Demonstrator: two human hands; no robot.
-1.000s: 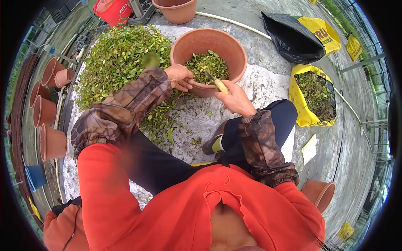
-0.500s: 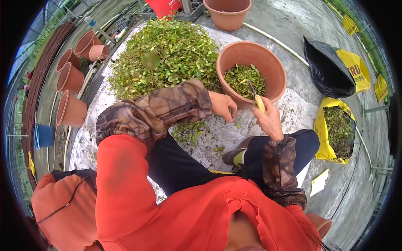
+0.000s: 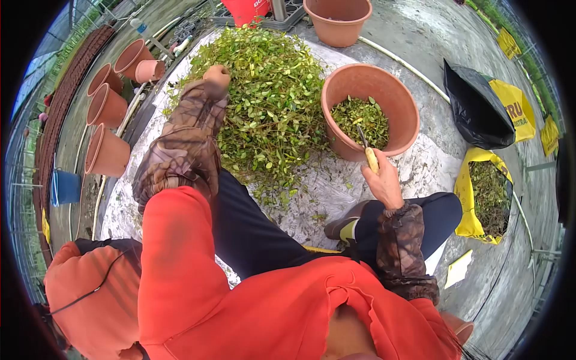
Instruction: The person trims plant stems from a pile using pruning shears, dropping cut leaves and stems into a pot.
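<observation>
My left hand (image 3: 217, 77) lies at the far left part of a large heap of leafy green cuttings (image 3: 270, 90), its fingers curled. What those fingers hold, if anything, cannot be made out. In my right hand (image 3: 384, 180) is a pair of pruning snips (image 3: 371, 159) with pale yellow handles. Their dark narrow blades point away from me, over the near rim of a round terracotta-coloured pot (image 3: 401, 108). Clipped leaves (image 3: 363, 123) cover the bottom of that pot. The heap rests on a pale, dirt-flecked sheet (image 3: 324, 198) in front of my legs.
Several terracotta-coloured pots (image 3: 108, 150) and a blue bucket (image 3: 65, 188) stand at left. Another pot (image 3: 338, 24) and a red container (image 3: 246, 11) are at the back. At right lie a black bag (image 3: 477, 114) and a yellow sack (image 3: 468, 204) of plant matter. Someone in orange clothing (image 3: 90, 294) is beside me, lower left.
My left hand has moved from beside the pot, near the snips, out to the far left of the heap. My right hand keeps the snips by the pot's near rim.
</observation>
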